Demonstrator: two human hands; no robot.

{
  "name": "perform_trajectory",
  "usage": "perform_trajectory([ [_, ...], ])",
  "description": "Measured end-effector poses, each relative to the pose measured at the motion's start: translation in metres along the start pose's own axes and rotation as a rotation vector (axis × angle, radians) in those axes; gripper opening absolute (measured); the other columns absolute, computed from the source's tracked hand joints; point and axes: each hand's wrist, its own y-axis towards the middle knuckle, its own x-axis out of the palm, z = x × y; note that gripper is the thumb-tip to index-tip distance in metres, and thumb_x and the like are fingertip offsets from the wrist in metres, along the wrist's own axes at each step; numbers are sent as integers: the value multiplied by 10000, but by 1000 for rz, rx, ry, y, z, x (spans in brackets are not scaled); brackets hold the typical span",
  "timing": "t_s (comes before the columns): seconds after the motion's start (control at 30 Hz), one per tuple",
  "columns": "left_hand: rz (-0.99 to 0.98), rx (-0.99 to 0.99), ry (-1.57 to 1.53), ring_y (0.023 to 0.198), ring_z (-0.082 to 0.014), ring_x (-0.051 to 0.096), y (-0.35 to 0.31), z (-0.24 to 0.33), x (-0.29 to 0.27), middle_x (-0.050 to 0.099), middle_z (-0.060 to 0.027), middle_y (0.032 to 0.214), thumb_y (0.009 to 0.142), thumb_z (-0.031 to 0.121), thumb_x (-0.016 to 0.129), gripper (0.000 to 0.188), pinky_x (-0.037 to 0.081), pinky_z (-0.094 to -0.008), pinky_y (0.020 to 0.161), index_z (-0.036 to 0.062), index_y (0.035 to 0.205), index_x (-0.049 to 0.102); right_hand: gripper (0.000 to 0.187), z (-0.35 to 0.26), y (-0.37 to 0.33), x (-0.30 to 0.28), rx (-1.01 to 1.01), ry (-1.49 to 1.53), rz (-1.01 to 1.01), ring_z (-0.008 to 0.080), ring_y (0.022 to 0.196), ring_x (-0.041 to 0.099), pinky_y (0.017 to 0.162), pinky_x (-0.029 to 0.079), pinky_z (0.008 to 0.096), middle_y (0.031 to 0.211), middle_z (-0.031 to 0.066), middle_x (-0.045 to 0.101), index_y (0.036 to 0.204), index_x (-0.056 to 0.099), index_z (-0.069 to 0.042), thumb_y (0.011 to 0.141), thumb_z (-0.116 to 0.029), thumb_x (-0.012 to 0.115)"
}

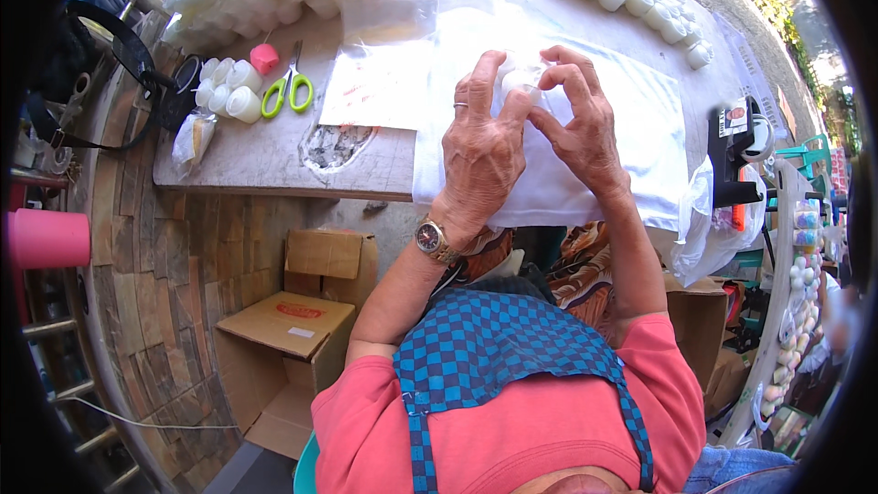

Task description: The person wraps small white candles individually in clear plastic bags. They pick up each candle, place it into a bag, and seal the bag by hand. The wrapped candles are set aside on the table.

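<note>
Your left hand (483, 151) and right hand (585, 135) curled half-closed, their fingertips gripping a translucent white cup (520, 82) between them, with white cloth (636, 142) spread beneath both.

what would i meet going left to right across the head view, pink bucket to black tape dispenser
pink plastic bucket, cluster of white plastic cups, green-handled metal scissors, flat white paper sheet, left hand, right hand, black tape dispenser

Free cloth (645, 133) right of the right hand (585, 133) leaves a passage; the tape dispenser (726, 160) blocks beyond, cups (640, 3) farther off, scissors (292, 78) leftward.
</note>
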Motion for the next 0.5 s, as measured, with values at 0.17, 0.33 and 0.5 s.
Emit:
perform_trajectory([
  [0.17,-54,61,-6,1223,-364,491,1,0,-3,455,-191,1343,801,4,647,119,529,-418,907,27,901,586,355,6,3,9,118,-53,4,302,1039,577,877,472,423,1077,98,562,948,552,-89,736,-209,809],
  [0.33,-15,-3,72,1159,-366,544,1,-3,-6,475,-215,1327,820,34,659,123,509,-428,920,16,935,621,322,26,55,-49,204,338,-591,233,1194,529,998,406,412,1212,68,580,1029,594,-81,783,-161,786],
  [0.5,-44,0,54,1215,-374,499,4,-2,-6,472,-214,1332,790,80,688,268,468,-448,992,48,1041,599,489,160,116,-38,340,-340,81,331,1142,587,975,486,425,1258,245,577,1261,590,-27,868,-312,644],
])
